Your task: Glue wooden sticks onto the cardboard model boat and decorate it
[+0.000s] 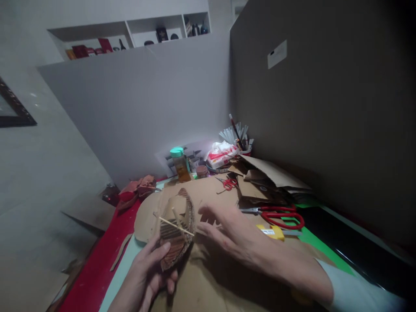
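A small boat-shaped piece of corrugated cardboard (175,247) is held up over the table, its pointed end away from me. My left hand (152,264) grips its near left side, thumb on top and fingers underneath. A thin wooden stick (169,224) lies across the boat, and a short stick stands up near its middle. To the right of the boat, my right hand (224,229) has its fingers apart and curved, with nothing between them that I can see.
Large red-handled scissors (282,216) and a yellow cutter (273,232) lie to the right. Farther back are small red scissors (229,183), a green-lidded jar (180,167), tissues (221,154) and stacked cardboard (276,171). Crumpled reddish-brown material (136,190) sits at the left.
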Tool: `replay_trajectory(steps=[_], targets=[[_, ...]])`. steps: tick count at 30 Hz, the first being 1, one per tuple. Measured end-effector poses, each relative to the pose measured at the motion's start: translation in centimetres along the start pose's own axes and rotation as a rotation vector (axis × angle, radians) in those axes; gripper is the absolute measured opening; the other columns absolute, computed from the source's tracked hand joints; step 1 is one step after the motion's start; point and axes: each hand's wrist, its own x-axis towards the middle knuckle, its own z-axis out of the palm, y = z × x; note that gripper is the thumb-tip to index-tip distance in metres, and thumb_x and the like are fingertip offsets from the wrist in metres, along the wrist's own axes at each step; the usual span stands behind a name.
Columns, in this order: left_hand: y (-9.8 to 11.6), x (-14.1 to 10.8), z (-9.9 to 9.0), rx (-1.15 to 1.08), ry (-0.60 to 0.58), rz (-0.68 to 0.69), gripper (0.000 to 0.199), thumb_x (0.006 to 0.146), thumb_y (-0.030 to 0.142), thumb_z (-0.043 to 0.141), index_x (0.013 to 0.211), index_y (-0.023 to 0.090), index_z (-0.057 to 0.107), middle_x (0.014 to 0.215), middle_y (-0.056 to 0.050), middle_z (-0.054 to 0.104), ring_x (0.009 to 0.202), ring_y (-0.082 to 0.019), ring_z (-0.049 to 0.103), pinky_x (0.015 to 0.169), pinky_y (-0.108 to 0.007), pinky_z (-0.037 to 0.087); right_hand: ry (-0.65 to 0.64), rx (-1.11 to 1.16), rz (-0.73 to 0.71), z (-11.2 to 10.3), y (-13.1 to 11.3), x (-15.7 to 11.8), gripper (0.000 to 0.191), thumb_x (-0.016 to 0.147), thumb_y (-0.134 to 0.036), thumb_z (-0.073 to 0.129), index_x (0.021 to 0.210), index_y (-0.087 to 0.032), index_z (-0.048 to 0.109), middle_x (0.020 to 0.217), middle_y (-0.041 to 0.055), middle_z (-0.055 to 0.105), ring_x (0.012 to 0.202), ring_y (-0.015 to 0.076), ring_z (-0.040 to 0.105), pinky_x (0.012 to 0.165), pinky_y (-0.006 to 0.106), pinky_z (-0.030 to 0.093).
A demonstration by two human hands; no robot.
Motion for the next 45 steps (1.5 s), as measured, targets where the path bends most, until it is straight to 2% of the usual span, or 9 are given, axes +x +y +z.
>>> replay_trajectory(steps=[8, 12, 15, 18, 23, 30, 34, 38, 45], targets=[[-0.5, -0.7, -0.1, -0.019, -0.010, -0.004, 0.079, 0.072, 0.022, 0.082, 0.142, 0.020, 0.045, 0.096, -0.010, 0.075, 0.055, -0.018, 0.064, 0.042, -0.027, 0.051, 0.236, 0.025, -0.151, -0.6, -0.6, 0.0, 0.013, 0.100, -0.024, 0.054, 0.102, -0.019, 0.065, 0.094, 0.0005, 0.070, 0.080, 0.0125, 0.061, 0.077, 0.024, 0.045], [-0.7, -1.1, 0.0, 0.028, -0.013, -0.014, 0.079, 0.073, 0.023, 0.083, 0.142, 0.026, 0.046, 0.100, -0.009, 0.075, 0.065, -0.025, 0.069, 0.046, -0.031, 0.056, 0.286, -0.020, -0.240, -0.9, -1.6, -0.9, 0.010, 0.099, -0.018, 0.057, 0.101, -0.017, 0.066, 0.096, 0.0001, 0.070, 0.086, 0.0110, 0.062, 0.081, 0.021, 0.046], [-0.9, -1.5, 0.3, 0.004, -0.065, -0.031, 0.068, 0.074, 0.026, 0.082, 0.135, 0.028, 0.053, 0.092, -0.005, 0.074, 0.056, -0.020, 0.064, 0.048, -0.030, 0.057, 0.264, -0.094, -0.305, -1.1, -2.2, -1.3, 0.014, 0.099, -0.017, 0.058, 0.109, -0.015, 0.067, 0.104, 0.0022, 0.071, 0.095, 0.0118, 0.064, 0.085, 0.019, 0.048], [-0.9, -1.8, 0.5, -0.015, -0.111, -0.036, 0.060, 0.075, 0.028, 0.081, 0.131, 0.029, 0.057, 0.096, -0.005, 0.075, 0.055, -0.018, 0.063, 0.051, -0.030, 0.059, 0.244, -0.138, -0.360, -1.0, -2.4, -1.4, 0.018, 0.099, -0.016, 0.057, 0.114, -0.012, 0.067, 0.107, 0.0044, 0.071, 0.098, 0.0129, 0.064, 0.087, 0.020, 0.049], [-1.0, -2.1, 0.5, -0.023, -0.122, -0.055, 0.067, 0.076, 0.028, 0.080, 0.137, 0.029, 0.053, 0.096, -0.006, 0.075, 0.056, -0.019, 0.065, 0.062, -0.035, 0.063, 0.225, -0.176, -0.363, -1.2, -2.6, -1.6, 0.019, 0.100, -0.015, 0.055, 0.115, -0.012, 0.067, 0.105, 0.0049, 0.071, 0.096, 0.0126, 0.064, 0.086, 0.020, 0.050], [-0.7, -2.7, 1.1, -0.026, -0.081, -0.056, 0.059, 0.076, 0.025, 0.079, 0.131, 0.027, 0.058, 0.098, -0.005, 0.075, 0.053, -0.016, 0.062, 0.047, -0.026, 0.054, 0.249, -0.193, -0.380, -1.2, -2.7, -1.4, 0.018, 0.099, -0.018, 0.057, 0.113, -0.009, 0.066, 0.102, 0.0056, 0.069, 0.095, 0.0136, 0.063, 0.087, 0.022, 0.051], [-1.2, -2.3, 0.4, -0.078, -0.146, -0.109, 0.072, 0.076, 0.031, 0.081, 0.140, 0.035, 0.049, 0.105, -0.004, 0.074, 0.056, -0.019, 0.064, 0.048, -0.030, 0.056, 0.229, -0.259, -0.404, -0.7, -2.5, -1.5, 0.032, 0.097, -0.025, 0.062, 0.126, -0.011, 0.061, 0.113, 0.0077, 0.068, 0.107, 0.0177, 0.061, 0.091, 0.026, 0.053], [-1.2, -2.5, 0.6, -0.076, -0.083, -0.092, 0.074, 0.073, 0.029, 0.083, 0.139, 0.035, 0.053, 0.106, -0.005, 0.074, 0.061, -0.021, 0.066, 0.047, -0.032, 0.056, 0.211, -0.339, -0.396, -0.5, -2.7, -1.8, 0.033, 0.100, -0.030, 0.057, 0.131, -0.018, 0.058, 0.125, 0.0075, 0.067, 0.115, 0.0204, 0.060, 0.089, 0.030, 0.057], [-1.4, -2.6, 0.7, -0.046, 0.028, -0.029, 0.066, 0.070, 0.037, 0.078, 0.133, 0.024, 0.061, 0.094, -0.009, 0.075, 0.075, -0.030, 0.073, 0.053, -0.034, 0.059, 0.216, -0.465, -0.514, 0.6, -2.4, -1.7, 0.022, 0.101, -0.027, 0.054, 0.111, -0.012, 0.067, 0.106, 0.0082, 0.072, 0.102, 0.0234, 0.062, 0.086, 0.035, 0.053]])
